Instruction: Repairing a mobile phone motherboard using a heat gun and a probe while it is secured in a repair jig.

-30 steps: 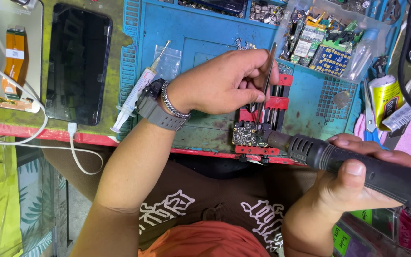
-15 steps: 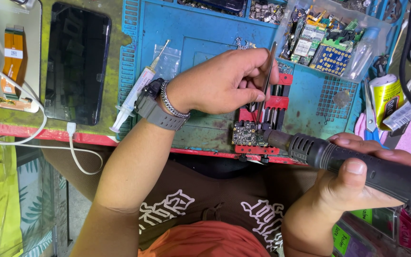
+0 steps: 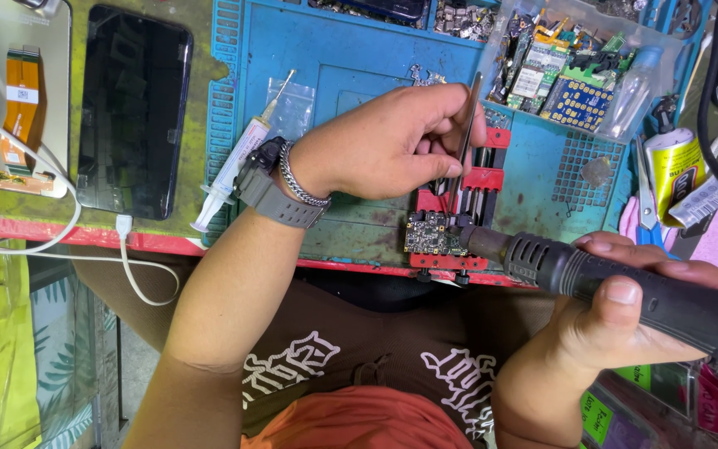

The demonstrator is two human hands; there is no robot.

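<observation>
Nothing moved vs. a sec ago: left hand [image 3: 384,141] pinching tweezers [image 3: 464,137] over board [image 3: 430,233]; right hand [image 3: 625,312] fist-wrapped round hot-air wand [image 3: 592,278], nozzle beside tweezer tips.

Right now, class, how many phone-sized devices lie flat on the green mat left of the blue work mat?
2. A dark-screened phone lies beside the blue mat; a pale opened back panel with an orange ribbon cable lies further left. Others may sit beyond the frame.
</observation>
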